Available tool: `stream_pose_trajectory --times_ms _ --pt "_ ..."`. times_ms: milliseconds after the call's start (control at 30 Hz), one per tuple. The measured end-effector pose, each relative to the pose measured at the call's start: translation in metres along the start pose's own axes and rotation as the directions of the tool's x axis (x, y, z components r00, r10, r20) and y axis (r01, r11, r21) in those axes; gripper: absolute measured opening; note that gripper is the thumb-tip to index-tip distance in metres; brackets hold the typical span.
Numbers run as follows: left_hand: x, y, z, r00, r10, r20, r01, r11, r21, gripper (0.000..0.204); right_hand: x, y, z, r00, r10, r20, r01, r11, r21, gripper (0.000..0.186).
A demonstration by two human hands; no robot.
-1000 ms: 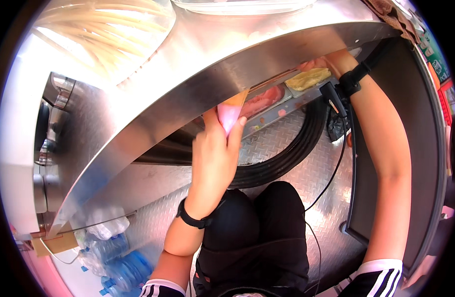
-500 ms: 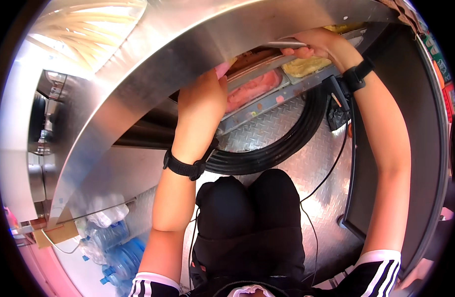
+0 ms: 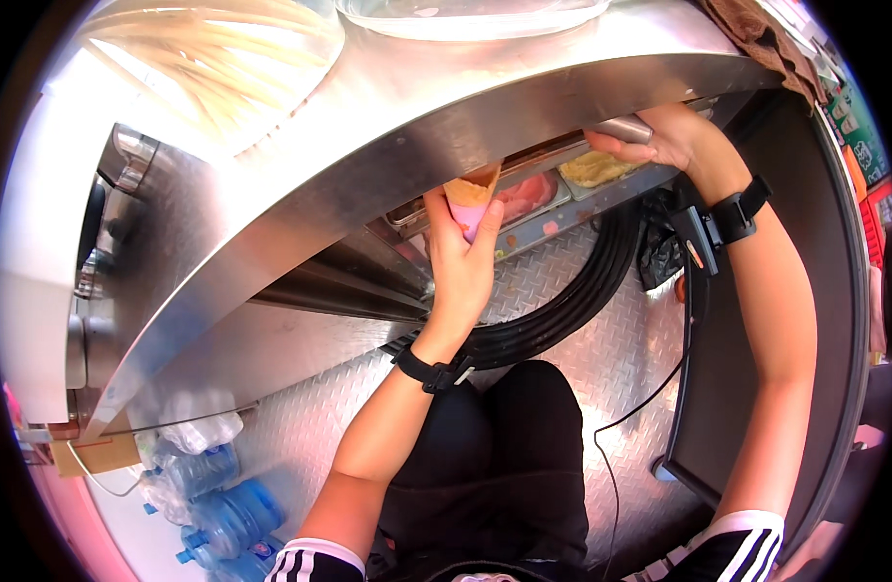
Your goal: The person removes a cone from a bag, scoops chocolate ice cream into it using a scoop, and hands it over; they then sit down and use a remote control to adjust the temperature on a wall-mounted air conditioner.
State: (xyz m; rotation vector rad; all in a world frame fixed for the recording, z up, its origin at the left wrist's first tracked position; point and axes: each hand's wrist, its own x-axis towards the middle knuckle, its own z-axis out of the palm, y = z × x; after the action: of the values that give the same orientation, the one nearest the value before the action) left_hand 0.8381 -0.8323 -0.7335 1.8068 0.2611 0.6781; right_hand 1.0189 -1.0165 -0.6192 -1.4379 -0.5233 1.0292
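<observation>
My left hand [image 3: 460,264] is closed around a wafer cone [image 3: 475,184] in a pink paper sleeve, its open mouth up by the counter's edge. A steel handle [image 3: 624,129] lies in the closed fingers of my right hand [image 3: 671,142]; the tool's far end is hidden under the counter. Between and below the hands are tubs in an open drawer-like freezer. One tub holds pink ice cream [image 3: 529,196], the other yellow ice cream [image 3: 595,170] close to my right hand. How full the cone is cannot be seen.
A curved steel counter [image 3: 301,145] overhangs the tubs. Coiled black hose [image 3: 524,335] lies on the tread-plate floor [image 3: 320,383]. Blue water bottles [image 3: 235,519] stand at lower left, a dark panel [image 3: 771,388] at right. A brown cloth [image 3: 756,39] hangs at the counter's far right corner.
My left hand has come right and out from the counter edge, bringing the cone into plain view. My right hand, still gripping the handle, sits slightly lower and farther right; the view has shifted too.
</observation>
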Motion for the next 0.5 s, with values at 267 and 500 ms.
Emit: stream_pose_trajectory --times_ms 267,500 --pt "-0.015 -0.014 -0.001 0.994 0.009 0.105 0.031 0.926 -0.375 0.059 -0.011 -0.016 -0.010 0.857 0.026 -0.515 -0.362 0.742 -0.565 0.031" --pt "-0.023 -0.034 -0.018 0.983 0.071 0.170 -0.014 0.949 -0.315 0.058 -0.005 -0.026 0.013 0.846 0.043 -0.531 -0.454 0.580 -0.676 0.027"
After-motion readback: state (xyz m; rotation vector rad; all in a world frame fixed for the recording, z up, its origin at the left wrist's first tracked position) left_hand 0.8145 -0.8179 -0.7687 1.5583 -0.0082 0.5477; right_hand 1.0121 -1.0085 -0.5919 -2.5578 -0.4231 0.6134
